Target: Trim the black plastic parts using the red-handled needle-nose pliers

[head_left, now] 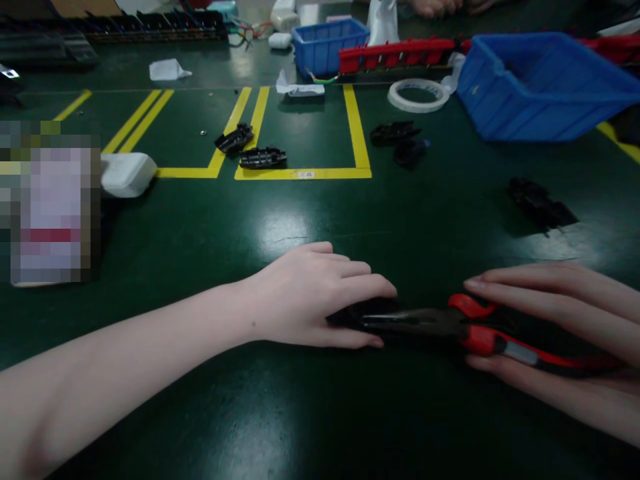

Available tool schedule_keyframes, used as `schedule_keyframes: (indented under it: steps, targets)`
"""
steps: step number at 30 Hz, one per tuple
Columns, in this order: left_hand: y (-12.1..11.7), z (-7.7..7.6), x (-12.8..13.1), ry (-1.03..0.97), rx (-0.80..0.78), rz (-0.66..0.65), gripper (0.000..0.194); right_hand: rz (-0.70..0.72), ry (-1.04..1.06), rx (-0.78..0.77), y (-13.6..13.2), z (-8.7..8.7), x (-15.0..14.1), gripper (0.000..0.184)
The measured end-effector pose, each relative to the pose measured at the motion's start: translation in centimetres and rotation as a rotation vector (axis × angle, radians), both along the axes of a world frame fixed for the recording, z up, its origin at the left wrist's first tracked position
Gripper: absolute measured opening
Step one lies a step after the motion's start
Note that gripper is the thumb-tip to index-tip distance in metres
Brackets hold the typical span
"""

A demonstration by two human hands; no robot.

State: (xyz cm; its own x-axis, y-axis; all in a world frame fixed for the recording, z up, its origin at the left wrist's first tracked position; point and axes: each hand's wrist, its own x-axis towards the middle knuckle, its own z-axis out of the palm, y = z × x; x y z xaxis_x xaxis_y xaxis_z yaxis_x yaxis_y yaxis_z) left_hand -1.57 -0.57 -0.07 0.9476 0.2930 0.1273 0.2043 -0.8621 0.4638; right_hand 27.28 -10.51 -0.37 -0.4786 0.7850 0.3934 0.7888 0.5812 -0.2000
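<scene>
Around a black plastic part (353, 316) on the dark green table, my left hand (320, 297) has its fingers and thumb closed; much of the part is hidden beneath them. The jaws of long-nose pliers (420, 322) reach into that part from the right. Red and black handles of the pliers lie within my right hand (555, 313), with fingers along the far side and the thumb along the near side. Where the jaw tips meet the part is too dark to make out.
Several loose black plastic parts (263, 158) lie farther back. A large blue bin (540, 87), a smaller blue bin (327, 47), a tape roll (419, 96) and a red strip (400, 55) stand behind. At left are a white case (129, 175) and a blurred-out object (55, 213). Another person's hand (433, 7) shows at the top.
</scene>
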Motion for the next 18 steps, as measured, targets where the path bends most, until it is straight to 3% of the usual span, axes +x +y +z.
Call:
schedule_keyframes:
  steps: [9, 18]
  targets:
    - [0.3, 0.6, 0.0, -0.039, -0.272, -0.07, 0.045, 0.021, 0.022, -0.003, -0.2, 0.3, -1.2, 0.044]
    - [0.3, 0.7, -0.1, -0.082, -0.42, -0.057, 0.04, -0.114, 0.082, -0.187, -1.0, 0.5, -1.8, 0.041]
